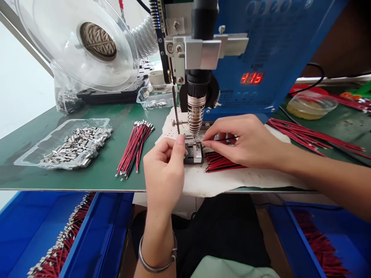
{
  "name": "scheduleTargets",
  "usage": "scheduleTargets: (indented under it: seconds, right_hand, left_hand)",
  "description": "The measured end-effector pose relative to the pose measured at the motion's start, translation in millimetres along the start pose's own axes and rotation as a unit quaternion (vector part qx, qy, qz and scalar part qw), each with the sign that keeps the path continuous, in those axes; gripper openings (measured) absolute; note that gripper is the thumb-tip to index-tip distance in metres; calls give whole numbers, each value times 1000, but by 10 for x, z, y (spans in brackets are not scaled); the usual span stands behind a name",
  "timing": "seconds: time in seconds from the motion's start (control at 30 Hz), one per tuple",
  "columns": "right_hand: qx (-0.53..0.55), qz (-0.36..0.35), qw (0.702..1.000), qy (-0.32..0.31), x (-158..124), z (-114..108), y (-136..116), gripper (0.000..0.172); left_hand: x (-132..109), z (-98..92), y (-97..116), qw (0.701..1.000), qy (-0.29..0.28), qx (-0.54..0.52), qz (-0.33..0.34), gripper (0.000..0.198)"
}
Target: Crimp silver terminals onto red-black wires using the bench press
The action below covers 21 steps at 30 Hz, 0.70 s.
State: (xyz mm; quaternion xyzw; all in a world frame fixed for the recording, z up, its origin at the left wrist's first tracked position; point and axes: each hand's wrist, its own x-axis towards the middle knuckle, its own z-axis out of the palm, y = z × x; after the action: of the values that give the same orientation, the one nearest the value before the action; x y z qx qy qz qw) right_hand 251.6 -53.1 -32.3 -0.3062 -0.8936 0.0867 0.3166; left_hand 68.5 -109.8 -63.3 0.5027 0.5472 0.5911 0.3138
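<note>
My left hand (164,170) is closed in a pinch just left of the small metal fixture (193,152) under the soldering iron tip (196,116); what it pinches is too small to name. My right hand (246,139) pinches a thin red-and-black wire (224,138) and holds its end at the fixture. A bundle of red wires (222,162) lies on the white cloth (232,179) under my right hand.
A bag of small metal sleeves (72,144) and a bunch of red-black wires (135,146) lie on the green bench. More red wires (310,137) lie right. A blue machine (261,50), solder reel (87,42), blue bins (43,235) with finished wires below.
</note>
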Motion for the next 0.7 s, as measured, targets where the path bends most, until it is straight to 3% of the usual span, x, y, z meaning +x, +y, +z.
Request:
scheduleTargets:
  seconds: [0.2,0.33,0.47,0.57,0.7]
  right_hand:
    - [22,-10,1000,11,-14,-42,-75,7]
    - [84,-55,995,13,-47,-106,-181,13]
    - [158,-24,987,-19,-84,-149,-251,12]
    - [204,-24,978,-39,-96,-150,-263,7]
    - [202,-53,978,-18,-86,-138,-237,6]
  left_hand:
    - [-159,-15,86,997,28,41,53,32]
    - [-395,31,117,978,-21,129,165,9]
    - [-553,142,92,960,-35,125,246,9]
    - [-562,190,63,955,-12,126,269,10]
    - [-534,135,60,960,10,124,252,16]
